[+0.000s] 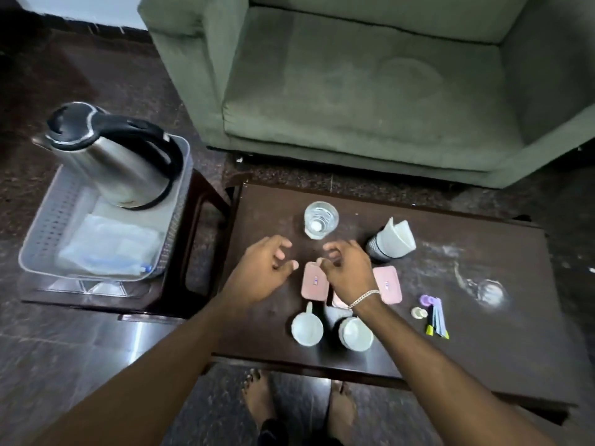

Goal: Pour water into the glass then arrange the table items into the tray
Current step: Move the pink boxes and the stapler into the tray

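now | left hand grip apart, empty | right hand grip apart, empty | glass beyond fingertips

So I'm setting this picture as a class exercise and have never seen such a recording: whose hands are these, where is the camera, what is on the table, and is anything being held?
There is no machine here. A person wears one wide camera on the head, looking forward and down, so you see their own arms and bare feet.

The left hand and the right hand hover over a dark low table, fingers curled; neither seems to hold anything.

On the table stand a glass that seems to hold water, a paper cup with napkins, pink packets, two white cups and some small sachets.

On a side table to the left, a metal kettle stands in a pale plastic tray, beside a clear packet. Behind is a green armchair.
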Demonstrator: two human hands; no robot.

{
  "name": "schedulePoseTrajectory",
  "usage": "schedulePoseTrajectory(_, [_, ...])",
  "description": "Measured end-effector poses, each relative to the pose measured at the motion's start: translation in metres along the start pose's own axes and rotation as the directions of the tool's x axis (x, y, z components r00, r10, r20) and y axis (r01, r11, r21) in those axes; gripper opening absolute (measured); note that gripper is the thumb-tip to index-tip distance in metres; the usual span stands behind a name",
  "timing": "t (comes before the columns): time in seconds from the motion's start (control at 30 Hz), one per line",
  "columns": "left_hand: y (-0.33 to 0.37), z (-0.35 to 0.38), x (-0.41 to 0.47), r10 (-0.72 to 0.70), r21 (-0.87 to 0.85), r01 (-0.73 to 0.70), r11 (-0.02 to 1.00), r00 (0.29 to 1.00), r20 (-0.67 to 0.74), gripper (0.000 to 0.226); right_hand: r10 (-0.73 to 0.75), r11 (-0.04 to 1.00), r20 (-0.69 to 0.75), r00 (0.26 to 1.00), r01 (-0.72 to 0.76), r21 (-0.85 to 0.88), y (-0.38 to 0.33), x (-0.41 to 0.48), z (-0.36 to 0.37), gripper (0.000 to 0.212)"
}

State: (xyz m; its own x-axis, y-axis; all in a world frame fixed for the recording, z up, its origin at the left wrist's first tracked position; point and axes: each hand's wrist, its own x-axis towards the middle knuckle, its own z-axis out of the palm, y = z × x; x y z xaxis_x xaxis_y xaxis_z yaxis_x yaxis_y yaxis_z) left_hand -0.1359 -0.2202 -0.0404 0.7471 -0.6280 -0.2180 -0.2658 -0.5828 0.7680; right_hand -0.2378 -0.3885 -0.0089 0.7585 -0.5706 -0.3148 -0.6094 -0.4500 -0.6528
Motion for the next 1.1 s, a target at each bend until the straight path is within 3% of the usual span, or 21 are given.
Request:
schedulePoseTrajectory(0.13, [0.002, 0.055, -0.002, -0.216, 0.000, 0.216, 0.976, 0.975, 0.058, 0.036, 0.267, 0.963, 0.030, 0.963, -0.268, 0.038, 0.067, -0.002, -0.014, 0.028])
schedulePoseTrajectory(0.2, [-0.003, 0.073, -0.002, -0.294, 0.019, 0.293, 0.956, 0.954, 0.059, 0.035, 0.345, 0.938, 0.026, 0.938, -0.345, -0.005, 0.095, -0.004, -0.011, 0.020])
schedulePoseTrajectory(0.27, [-0.007, 0.087, 0.002, -0.346, 0.029, 0.345, 0.938, 0.937, 0.052, 0.035, 0.380, 0.925, 0.007, 0.925, -0.379, -0.028, 0.117, -0.003, -0.005, 0.013])
schedulePoseTrajectory(0.4, [-0.016, 0.105, 0.011, -0.440, 0.050, 0.438, 0.897, 0.897, 0.030, 0.031, 0.437, 0.899, 0.032, 0.899, -0.437, -0.019, 0.141, 0.002, 0.009, 0.028])
schedulePoseTrajectory(0.53, [-0.023, 0.118, 0.018, -0.507, 0.025, 0.508, 0.861, 0.862, -0.013, 0.022, 0.449, 0.893, 0.050, 0.892, -0.446, -0.065, 0.143, 0.007, 0.016, 0.011])
schedulePoseTrajectory(0.7, [-0.022, 0.121, 0.016, -0.521, -0.014, 0.521, 0.853, 0.852, -0.041, 0.019, 0.498, 0.862, 0.056, 0.865, -0.501, 0.081, 0.143, 0.008, 0.018, 0.018])
schedulePoseTrajectory(0.9, [-0.008, 0.058, 0.005, -0.427, -0.016, 0.428, 0.904, 0.896, -0.119, 0.012, 0.447, 0.859, 0.012, 0.895, -0.433, 0.273, 0.099, -0.004, -0.004, 0.020])
schedulePoseTrajectory(1.1, [-0.015, -0.103, -0.017, -0.285, 0.020, 0.308, 0.951, 0.900, -0.330, 0.012, 0.162, 0.783, 0.207, 0.965, -0.253, 0.568, -0.033, -0.015, -0.001, 0.047])
